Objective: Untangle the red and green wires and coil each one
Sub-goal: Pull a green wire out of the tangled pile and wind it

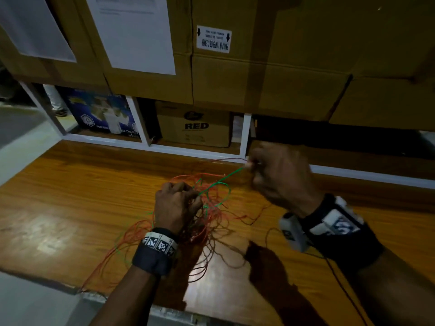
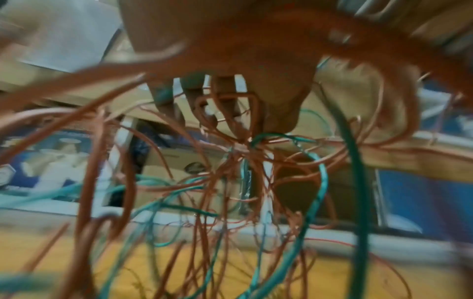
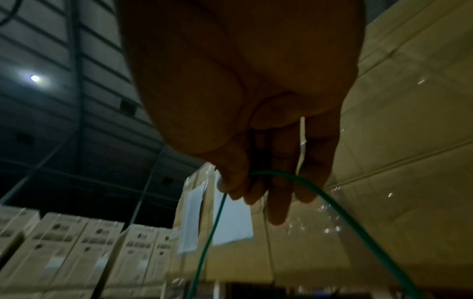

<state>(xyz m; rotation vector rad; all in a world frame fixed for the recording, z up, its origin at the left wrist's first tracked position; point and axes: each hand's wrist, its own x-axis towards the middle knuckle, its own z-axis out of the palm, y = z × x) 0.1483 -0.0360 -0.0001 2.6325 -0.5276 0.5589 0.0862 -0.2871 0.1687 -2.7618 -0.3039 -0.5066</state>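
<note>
A loose tangle of red wire (image 1: 207, 220) lies on the wooden table (image 1: 70, 198), with green wire (image 1: 219, 182) threaded through it. My left hand (image 1: 176, 203) grips the middle of the tangle, fingers curled into it. In the left wrist view red wire (image 2: 225, 165) and green wire (image 2: 320, 182) loops hang around my left hand's fingers (image 2: 225, 101). My right hand (image 1: 273, 170) is raised to the right and pinches a strand of green wire stretched from the tangle. The right wrist view shows the green wire (image 3: 215, 222) pinched at my right hand's fingertips (image 3: 235, 182).
Stacked cardboard boxes (image 1: 259, 67) rise behind the table, some with white paper sheets (image 1: 134, 31). Below them a white-framed shelf (image 1: 244, 135) holds a box marked RED (image 1: 195, 128) and a blue box (image 1: 101, 114). A black cable (image 1: 341, 285) runs from my right wrist.
</note>
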